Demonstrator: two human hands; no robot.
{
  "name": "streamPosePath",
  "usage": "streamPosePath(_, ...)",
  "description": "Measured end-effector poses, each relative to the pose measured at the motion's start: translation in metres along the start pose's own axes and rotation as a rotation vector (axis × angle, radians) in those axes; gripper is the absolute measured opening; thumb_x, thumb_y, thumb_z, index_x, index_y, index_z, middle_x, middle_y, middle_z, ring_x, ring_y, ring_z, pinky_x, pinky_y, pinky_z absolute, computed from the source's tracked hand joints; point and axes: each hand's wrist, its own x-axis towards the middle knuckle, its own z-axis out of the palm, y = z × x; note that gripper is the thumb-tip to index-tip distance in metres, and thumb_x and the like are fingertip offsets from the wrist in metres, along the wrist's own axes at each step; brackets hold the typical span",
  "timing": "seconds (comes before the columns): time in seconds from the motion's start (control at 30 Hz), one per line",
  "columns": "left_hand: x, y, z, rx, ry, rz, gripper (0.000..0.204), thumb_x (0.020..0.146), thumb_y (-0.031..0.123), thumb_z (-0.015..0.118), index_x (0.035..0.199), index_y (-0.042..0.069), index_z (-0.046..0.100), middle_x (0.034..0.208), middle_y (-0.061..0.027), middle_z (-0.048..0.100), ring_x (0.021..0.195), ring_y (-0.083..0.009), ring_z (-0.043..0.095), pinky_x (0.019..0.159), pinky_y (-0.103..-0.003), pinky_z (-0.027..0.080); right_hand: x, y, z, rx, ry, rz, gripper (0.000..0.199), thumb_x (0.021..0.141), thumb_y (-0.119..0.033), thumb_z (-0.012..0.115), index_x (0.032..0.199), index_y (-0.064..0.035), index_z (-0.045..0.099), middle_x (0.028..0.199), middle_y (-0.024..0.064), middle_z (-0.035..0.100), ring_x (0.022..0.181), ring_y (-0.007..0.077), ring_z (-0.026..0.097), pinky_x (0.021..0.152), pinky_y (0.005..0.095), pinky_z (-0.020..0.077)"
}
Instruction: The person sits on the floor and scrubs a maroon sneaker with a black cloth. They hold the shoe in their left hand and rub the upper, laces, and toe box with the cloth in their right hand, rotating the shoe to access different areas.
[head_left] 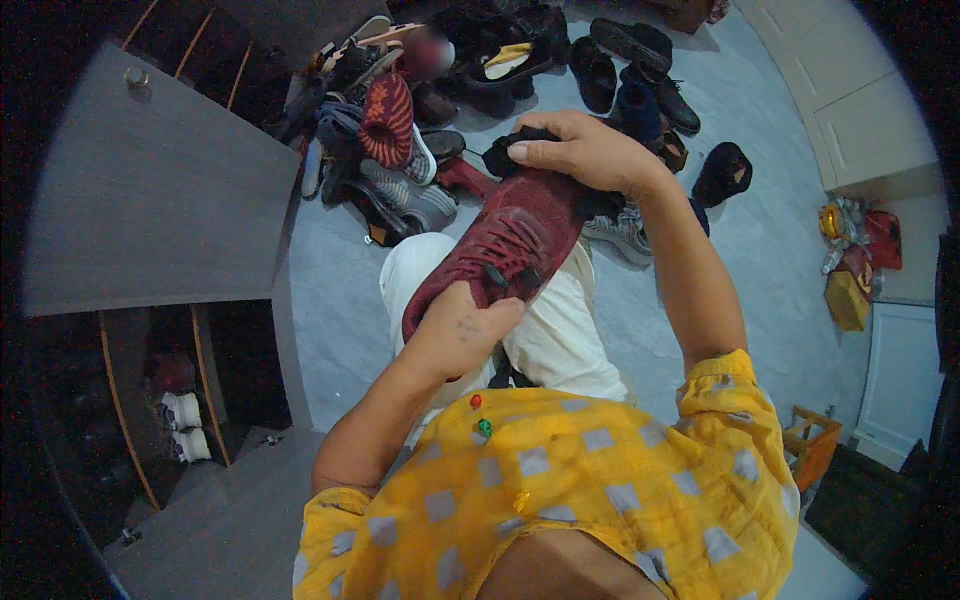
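Observation:
A dark red lace-up shoe lies over my lap, toe pointing away from me. My left hand has its fingers inside the shoe's opening and its thumb on the outer edge, gripping it. At the toe, my right hand is closed on a black cloth, which touches or sits just above the shoe's front end; the fingers are partly hidden. Beyond the toe, another dark red shoe lies on the floor, partly covered.
Many shoes are piled on the grey floor ahead, among them a red patterned shoe and grey sneakers. A dark cabinet door stands at the left, with white shoes on a shelf below. Bags hang at the right.

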Motion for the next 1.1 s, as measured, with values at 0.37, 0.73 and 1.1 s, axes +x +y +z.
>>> streamPosePath(0.37, 0.003, -0.005, 0.002, -0.273, -0.042, -0.021, 0.032, 0.077, 0.015, 0.06, 0.105, -0.001, 0.063, 0.094, -0.0059, 0.065, 0.085, -0.0177, 0.058, 0.084, -0.033, 0.047, -0.038, 0.017, 0.035, 0.353, 0.487, 0.097, 0.029, 0.089, -0.029, 0.062, 0.09, 0.0006, 0.061, 0.075, 0.0001, 0.058, 0.069, 0.0077, 0.049, 0.062, 0.0254, 0.0419)
streamPosePath(0.73, -0.005, 0.006, 0.003, -0.493, -0.015, -0.011, 0.04, 0.078, 0.006, 0.06, 0.117, -0.001, 0.059, 0.107, -0.0072, 0.064, 0.095, -0.0173, 0.06, 0.089, -0.032, 0.047, -0.045, -0.004, 0.053, 0.261, 0.894, -0.036, 0.025, 0.091, -0.023, 0.061, 0.101, -0.0012, 0.063, 0.079, 0.0026, 0.063, 0.072, 0.0066, 0.053, 0.064, 0.0239, 0.0438)
streamPosePath(1.1, 0.005, -0.015, -0.005, -1.177, -0.04, -0.165, 0.051, 0.076, -0.004, 0.057, 0.126, -0.001, 0.052, 0.118, -0.0165, 0.062, 0.109, -0.0298, 0.061, 0.095, -0.044, 0.049, 0.019, -0.019, 0.036, -0.088, 0.376, 0.092, 0.031, 0.087, -0.029, 0.063, 0.103, -0.0022, 0.063, 0.086, 0.0184, 0.065, 0.077, 0.0266, 0.063, 0.072, 0.0361, 0.0485)
